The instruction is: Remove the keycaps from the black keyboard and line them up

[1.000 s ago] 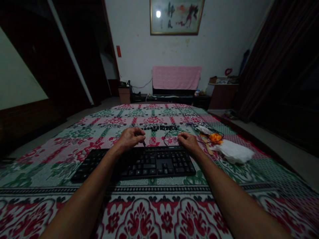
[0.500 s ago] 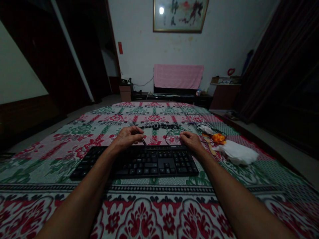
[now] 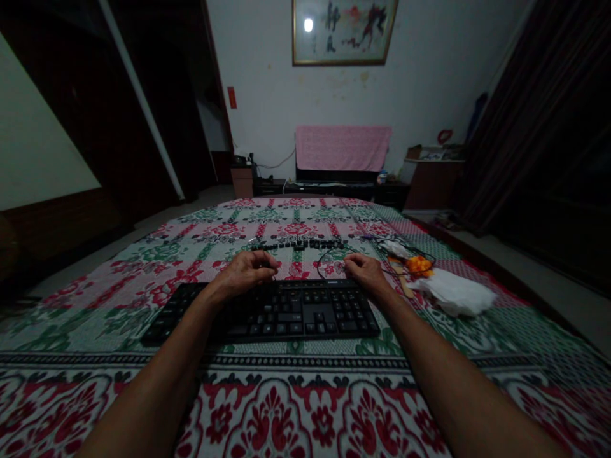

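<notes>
A black keyboard (image 3: 305, 312) lies across the patterned cloth in front of me, its left part covered by my forearm. My left hand (image 3: 245, 273) hovers over its upper edge with fingers curled into a pinch. Something thin and dark may show below the fingertips, too small to name. Closed fingers bring my right hand (image 3: 365, 270) to the keyboard's upper right corner; what they hold, if anything, is hidden. A thin black cable (image 3: 321, 262) loops between my hands. Beyond them, several loose black keycaps (image 3: 299, 244) stand in a row.
To the right lie a white plastic bag (image 3: 461, 292), an orange bundle (image 3: 420, 265), a flat wooden stick (image 3: 403, 281) and more cable. The red, green and white cloth (image 3: 296, 407) spreads under everything. A pink towel (image 3: 342, 147) hangs over a screen at the far wall.
My left hand has dropped slightly toward the keyboard, and the thin dark thing under its fingers shows less. The right hand has barely moved. The view has tilted slightly.
</notes>
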